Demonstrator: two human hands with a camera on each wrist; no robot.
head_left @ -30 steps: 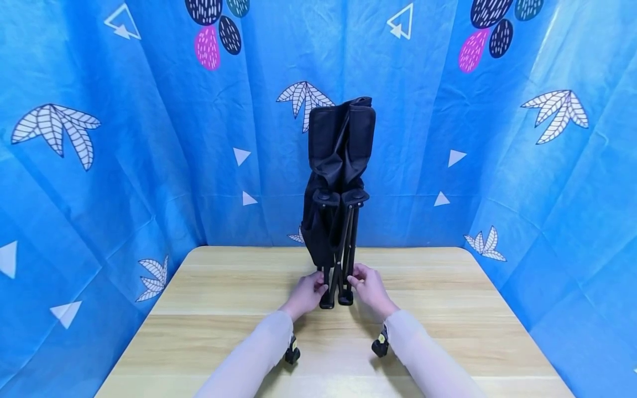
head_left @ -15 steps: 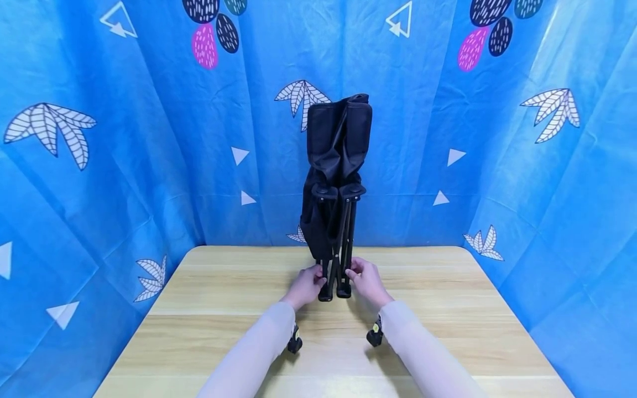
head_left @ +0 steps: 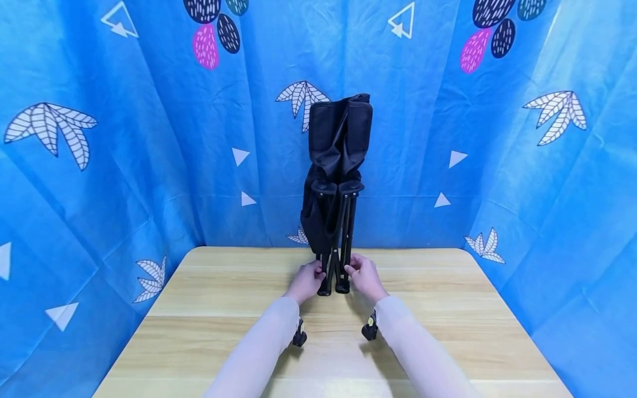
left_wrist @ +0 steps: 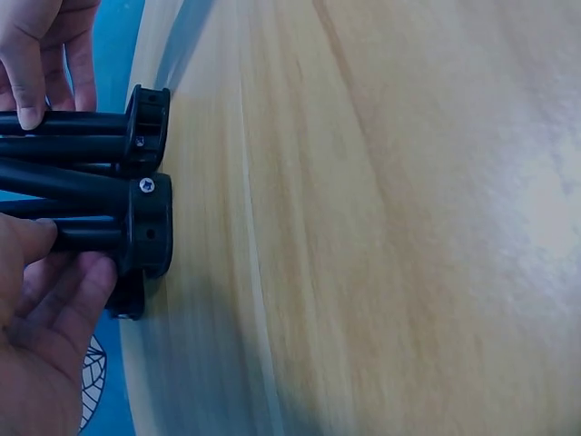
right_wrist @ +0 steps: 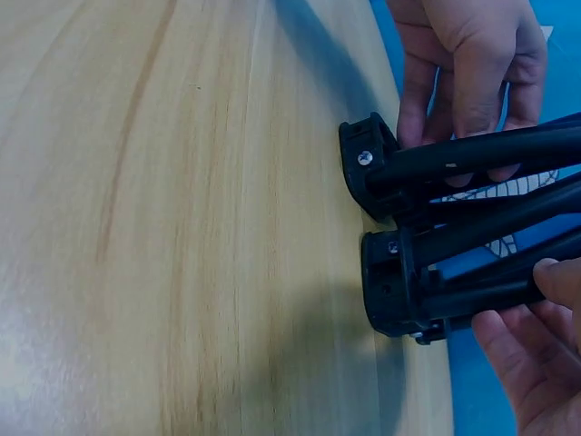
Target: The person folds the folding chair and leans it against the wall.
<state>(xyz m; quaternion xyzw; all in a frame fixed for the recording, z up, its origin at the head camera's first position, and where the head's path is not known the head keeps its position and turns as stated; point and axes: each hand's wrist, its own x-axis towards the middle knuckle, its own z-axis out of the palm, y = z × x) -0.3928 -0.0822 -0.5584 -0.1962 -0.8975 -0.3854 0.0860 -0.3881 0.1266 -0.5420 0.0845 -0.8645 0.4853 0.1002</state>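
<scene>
A black folding chair, collapsed into a narrow bundle, stands upright towards the back of the wooden table. Its fabric bunches at the top and its tube legs come together below. My left hand pinches a leg tube low on the left side. On the right side, my right hand pinches another tube just above the foot. In the left wrist view, the thumb and fingers of the left hand lie around a tube beside a black plastic foot. The right wrist view shows the screwed feet close to the tabletop.
A blue patterned curtain hangs behind the table and along both sides. Wrist cameras sit under both sleeves. The table's back edge runs just behind the chair.
The chair's feet and both hands have shifted slightly away from me, towards the back of the table. Both hands keep their hold on the legs.
</scene>
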